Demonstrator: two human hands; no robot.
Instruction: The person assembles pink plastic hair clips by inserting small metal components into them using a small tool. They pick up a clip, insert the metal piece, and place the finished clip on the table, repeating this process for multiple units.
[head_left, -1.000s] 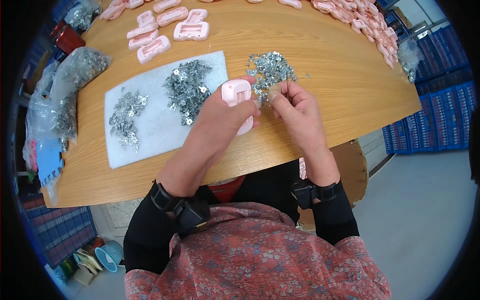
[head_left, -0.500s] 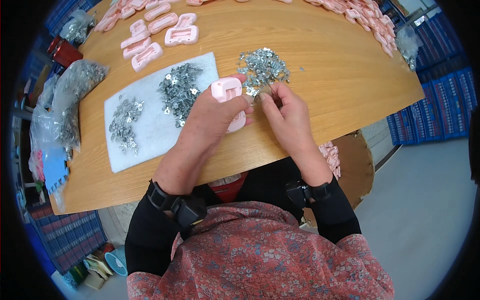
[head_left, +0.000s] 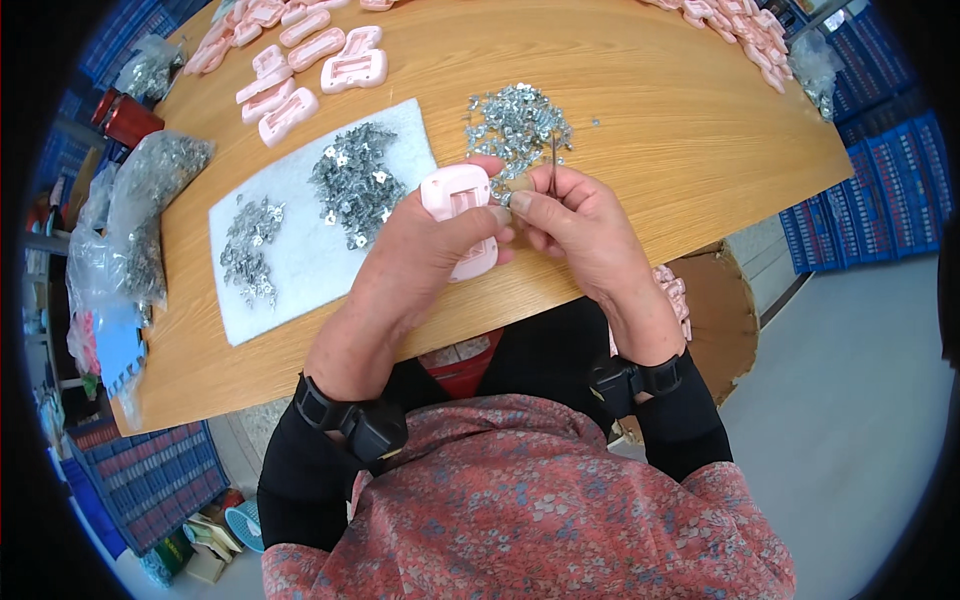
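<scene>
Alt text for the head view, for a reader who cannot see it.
Left hand holds a pink plastic housing while the right hand pinches a thin metal pin beside it, over a wooden table with piles of small metal clips.

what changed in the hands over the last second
The right hand has come off the loose metal pile and now holds a thin tweezer-like tool upright, close to the pink plastic piece. The left hand still grips that piece. The white mat and its metal heaps lie as before.
</scene>
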